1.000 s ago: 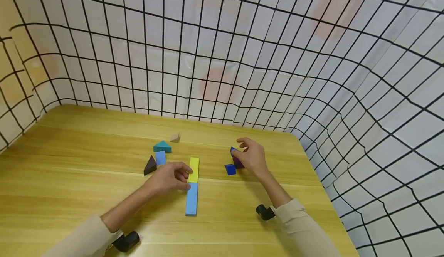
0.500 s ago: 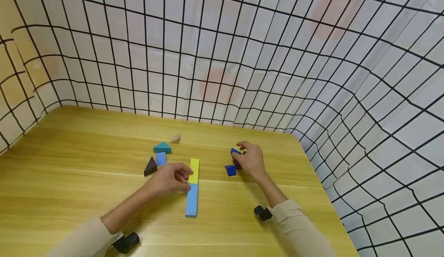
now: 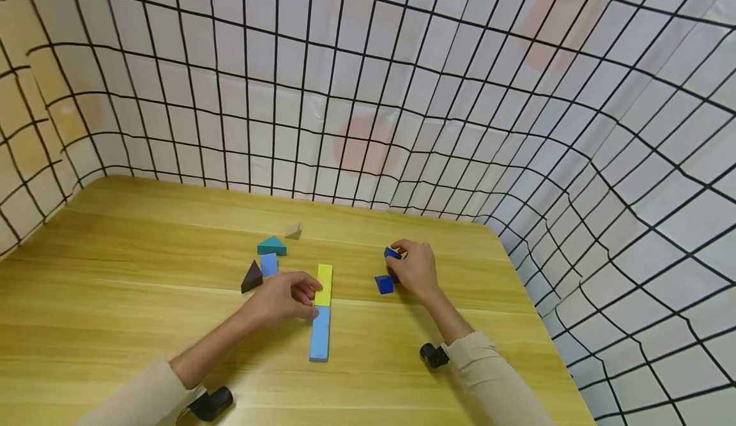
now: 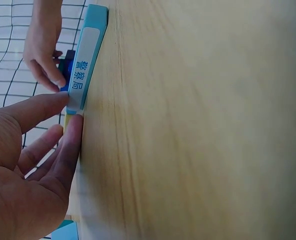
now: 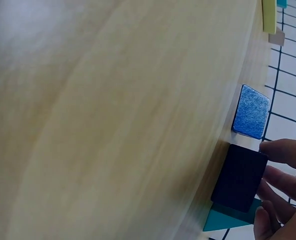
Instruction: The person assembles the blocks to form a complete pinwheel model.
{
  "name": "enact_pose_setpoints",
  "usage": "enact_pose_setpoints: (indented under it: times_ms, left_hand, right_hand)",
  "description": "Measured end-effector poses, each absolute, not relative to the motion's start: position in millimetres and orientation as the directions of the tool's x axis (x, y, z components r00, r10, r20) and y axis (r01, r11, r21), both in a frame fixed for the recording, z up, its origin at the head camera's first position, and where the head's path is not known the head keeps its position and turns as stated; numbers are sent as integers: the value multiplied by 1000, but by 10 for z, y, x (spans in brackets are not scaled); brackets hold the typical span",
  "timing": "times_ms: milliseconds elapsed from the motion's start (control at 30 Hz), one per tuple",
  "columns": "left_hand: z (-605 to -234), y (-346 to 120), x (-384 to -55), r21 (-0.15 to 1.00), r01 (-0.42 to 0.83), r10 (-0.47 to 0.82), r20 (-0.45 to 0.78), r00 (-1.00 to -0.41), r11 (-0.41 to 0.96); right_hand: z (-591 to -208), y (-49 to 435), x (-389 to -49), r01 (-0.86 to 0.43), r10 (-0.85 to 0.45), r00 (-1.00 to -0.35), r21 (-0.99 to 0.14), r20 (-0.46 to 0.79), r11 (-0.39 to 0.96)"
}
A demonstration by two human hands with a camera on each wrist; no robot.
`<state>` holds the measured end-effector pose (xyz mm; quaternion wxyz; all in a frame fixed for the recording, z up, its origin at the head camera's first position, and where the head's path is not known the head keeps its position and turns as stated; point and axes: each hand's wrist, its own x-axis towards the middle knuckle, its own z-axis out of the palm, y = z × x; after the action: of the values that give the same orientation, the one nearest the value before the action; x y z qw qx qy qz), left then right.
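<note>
In the head view a yellow block (image 3: 324,284) and a light blue block (image 3: 319,333) lie end to end. My left hand (image 3: 283,299) rests at their left side, thumb against the light blue block and fingertips by the yellow one. Dark printed characters show on the light blue block (image 4: 83,70) in the left wrist view. My right hand (image 3: 418,267) pinches a blue triangular block (image 3: 391,253) between thumb and index finger. Nearest the camera in the right wrist view stands a dark block (image 5: 239,177), with a teal block (image 5: 228,217) beside it. A small blue block (image 3: 384,284) lies just left.
Left of the yellow block lie a teal triangle (image 3: 271,246), a small light blue block (image 3: 268,264) and a dark triangle (image 3: 251,277). Farther back is a beige block (image 3: 292,230). A black grid on white sheeting (image 3: 368,94) borders the wooden table (image 3: 144,234).
My right hand has lowered slightly, and its index finger has closed in toward the thumb at the blue triangular block. The left hand keeps its place at the yellow and light blue blocks.
</note>
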<state>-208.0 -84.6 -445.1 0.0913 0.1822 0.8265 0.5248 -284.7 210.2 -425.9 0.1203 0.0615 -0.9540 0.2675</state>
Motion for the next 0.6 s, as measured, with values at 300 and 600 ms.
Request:
enact_pose_setpoints:
  times_ms: [300, 600]
  left_hand:
    - [-4466, -847, -2084, 901, 205, 397, 41, -917, 382]
    - [-4461, -845, -2081, 899, 206, 398, 39, -917, 387]
  right_hand:
    - [-4296, 2103, -2868, -195, -59, -959, -494, 276, 847]
    - [-4317, 2097, -2891, -196, -50, -955, -497, 293, 845]
